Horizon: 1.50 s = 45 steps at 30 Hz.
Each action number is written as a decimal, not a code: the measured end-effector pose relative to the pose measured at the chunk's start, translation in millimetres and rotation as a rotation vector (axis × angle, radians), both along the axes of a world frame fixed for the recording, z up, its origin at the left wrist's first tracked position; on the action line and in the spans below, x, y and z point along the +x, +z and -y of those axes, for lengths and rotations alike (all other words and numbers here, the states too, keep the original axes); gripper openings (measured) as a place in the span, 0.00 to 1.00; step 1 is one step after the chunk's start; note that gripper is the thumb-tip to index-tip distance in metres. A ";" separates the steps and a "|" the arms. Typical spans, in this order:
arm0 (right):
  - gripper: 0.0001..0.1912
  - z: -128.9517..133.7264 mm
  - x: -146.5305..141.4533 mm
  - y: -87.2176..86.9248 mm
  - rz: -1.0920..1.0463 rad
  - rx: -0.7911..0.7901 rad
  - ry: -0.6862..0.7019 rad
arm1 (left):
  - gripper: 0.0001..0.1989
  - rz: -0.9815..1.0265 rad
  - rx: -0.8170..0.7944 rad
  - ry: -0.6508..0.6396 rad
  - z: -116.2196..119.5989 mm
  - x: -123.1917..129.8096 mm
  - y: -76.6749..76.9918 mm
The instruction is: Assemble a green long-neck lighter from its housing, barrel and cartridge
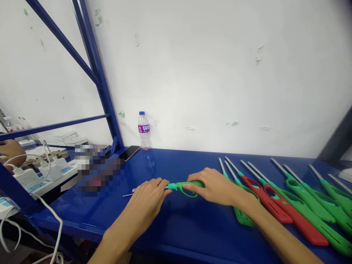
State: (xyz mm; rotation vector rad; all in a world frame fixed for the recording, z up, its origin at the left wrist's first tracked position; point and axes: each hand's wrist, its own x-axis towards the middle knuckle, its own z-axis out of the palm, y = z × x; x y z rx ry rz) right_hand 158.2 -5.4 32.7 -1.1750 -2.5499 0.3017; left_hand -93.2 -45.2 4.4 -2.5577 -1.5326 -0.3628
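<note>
White wall [192,80] behind, blue table [176,227] below, and all the action was at centre! Left hand [147,196] curled closed around the metal tube of a green lighter [173,186], right hand [216,186] gripped its handle, and there it was, stretched roughly level between them over the tabletop. Out right, red and green lighters [299,219] lay side by side; farther back, a bottle [144,132] stood upright near a phone [129,153].

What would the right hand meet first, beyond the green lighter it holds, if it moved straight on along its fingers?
Probably the left hand, closed around the front of that green lighter, ahead of the right hand; exact depth is unclear from one view.
</note>
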 end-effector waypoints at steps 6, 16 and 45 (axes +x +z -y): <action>0.24 1.0 -2.3 -3.2 -0.001 -0.010 0.024 | 0.09 -0.056 -0.133 -0.006 6.4 10.1 15.6; 0.25 3.8 -6.8 -3.3 -0.075 -0.087 0.030 | 0.09 -0.125 -0.066 0.022 7.9 18.0 19.7; 0.22 12.5 -17.6 -9.6 0.059 0.100 -0.004 | 0.13 0.087 -0.110 -0.048 1.7 9.3 7.4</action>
